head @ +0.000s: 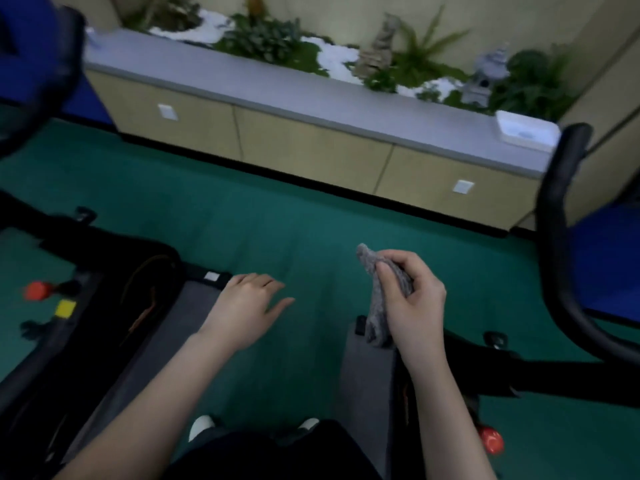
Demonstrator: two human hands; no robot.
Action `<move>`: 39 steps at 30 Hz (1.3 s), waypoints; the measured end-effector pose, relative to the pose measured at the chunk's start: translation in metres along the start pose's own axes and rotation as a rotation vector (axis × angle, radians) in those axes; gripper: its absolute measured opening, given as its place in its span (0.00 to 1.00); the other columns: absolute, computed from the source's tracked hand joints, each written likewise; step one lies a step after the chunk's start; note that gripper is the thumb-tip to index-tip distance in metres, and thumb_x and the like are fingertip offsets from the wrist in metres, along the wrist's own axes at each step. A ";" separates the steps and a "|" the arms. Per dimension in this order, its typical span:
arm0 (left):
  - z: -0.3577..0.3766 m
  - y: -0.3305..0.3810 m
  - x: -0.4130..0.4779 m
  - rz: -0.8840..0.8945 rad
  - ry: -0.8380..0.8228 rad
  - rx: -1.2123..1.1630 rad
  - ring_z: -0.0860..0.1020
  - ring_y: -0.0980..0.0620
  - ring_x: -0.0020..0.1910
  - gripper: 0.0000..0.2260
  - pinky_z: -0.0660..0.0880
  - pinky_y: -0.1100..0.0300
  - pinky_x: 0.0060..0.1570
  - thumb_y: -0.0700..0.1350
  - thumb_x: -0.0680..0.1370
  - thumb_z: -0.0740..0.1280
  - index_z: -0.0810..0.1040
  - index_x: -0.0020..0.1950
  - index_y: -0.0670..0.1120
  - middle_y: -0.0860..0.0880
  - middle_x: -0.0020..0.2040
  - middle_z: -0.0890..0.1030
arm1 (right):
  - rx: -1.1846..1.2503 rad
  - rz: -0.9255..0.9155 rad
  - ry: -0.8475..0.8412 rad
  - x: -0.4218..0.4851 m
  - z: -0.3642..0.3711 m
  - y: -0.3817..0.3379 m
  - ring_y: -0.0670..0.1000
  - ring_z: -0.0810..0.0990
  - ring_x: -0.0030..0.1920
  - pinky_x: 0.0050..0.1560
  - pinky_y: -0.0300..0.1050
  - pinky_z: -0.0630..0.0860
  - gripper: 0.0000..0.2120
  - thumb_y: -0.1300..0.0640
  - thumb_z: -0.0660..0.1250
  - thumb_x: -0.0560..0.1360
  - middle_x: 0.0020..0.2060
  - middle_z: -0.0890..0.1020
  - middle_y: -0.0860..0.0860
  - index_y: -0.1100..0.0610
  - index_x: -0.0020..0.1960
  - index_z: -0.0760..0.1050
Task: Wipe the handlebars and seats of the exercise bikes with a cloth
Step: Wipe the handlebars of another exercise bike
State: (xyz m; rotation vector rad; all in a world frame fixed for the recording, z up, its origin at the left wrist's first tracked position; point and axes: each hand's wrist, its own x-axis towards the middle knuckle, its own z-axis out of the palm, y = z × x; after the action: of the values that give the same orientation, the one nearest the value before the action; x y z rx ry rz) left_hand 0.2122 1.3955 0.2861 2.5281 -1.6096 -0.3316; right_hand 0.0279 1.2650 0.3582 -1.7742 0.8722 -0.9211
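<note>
My right hand (414,299) grips a bunched grey cloth (375,303), which hangs down from my fingers above the green floor. My left hand (249,306) hovers with its fingers relaxed and holds nothing. One exercise bike (86,306) stands at my left, black with a red knob (36,290) and a yellow tab. A black curved handlebar (554,237) of a second bike rises at the right, and another handlebar (52,74) shows at the top left. No seat is clearly in view.
A long low cabinet with a grey top (311,105) runs across ahead, with plants and stone ornaments behind it. A white tray (526,131) sits on its right end. Green floor (277,230) lies between the bikes. A second red knob (490,441) is at lower right.
</note>
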 end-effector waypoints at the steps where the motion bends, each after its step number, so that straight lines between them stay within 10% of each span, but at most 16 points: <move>1: 0.001 -0.015 -0.011 -0.045 -0.006 -0.004 0.74 0.51 0.61 0.20 0.64 0.58 0.63 0.60 0.80 0.56 0.75 0.64 0.50 0.53 0.61 0.78 | 0.013 0.002 -0.032 -0.001 0.013 -0.003 0.40 0.79 0.46 0.48 0.30 0.72 0.09 0.65 0.66 0.76 0.43 0.82 0.45 0.52 0.45 0.78; 16: 0.005 -0.226 -0.195 -0.536 -0.141 -0.320 0.71 0.50 0.66 0.22 0.68 0.56 0.64 0.59 0.80 0.56 0.69 0.70 0.50 0.51 0.69 0.71 | 0.034 -0.030 -0.428 -0.081 0.233 -0.065 0.40 0.80 0.46 0.48 0.30 0.73 0.13 0.66 0.67 0.75 0.42 0.83 0.40 0.48 0.43 0.79; 39: -0.011 -0.361 -0.237 -0.742 0.099 -0.452 0.73 0.54 0.63 0.20 0.69 0.60 0.61 0.58 0.80 0.58 0.71 0.69 0.51 0.55 0.66 0.73 | 0.048 -0.040 -0.685 -0.066 0.413 -0.116 0.41 0.81 0.45 0.45 0.29 0.73 0.12 0.66 0.66 0.76 0.42 0.83 0.42 0.49 0.44 0.79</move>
State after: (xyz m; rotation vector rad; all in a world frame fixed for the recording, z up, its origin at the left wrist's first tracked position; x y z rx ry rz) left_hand 0.4349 1.7628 0.2436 2.5934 -0.4272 -0.5474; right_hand 0.3746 1.5248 0.3316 -1.8858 0.3664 -0.3004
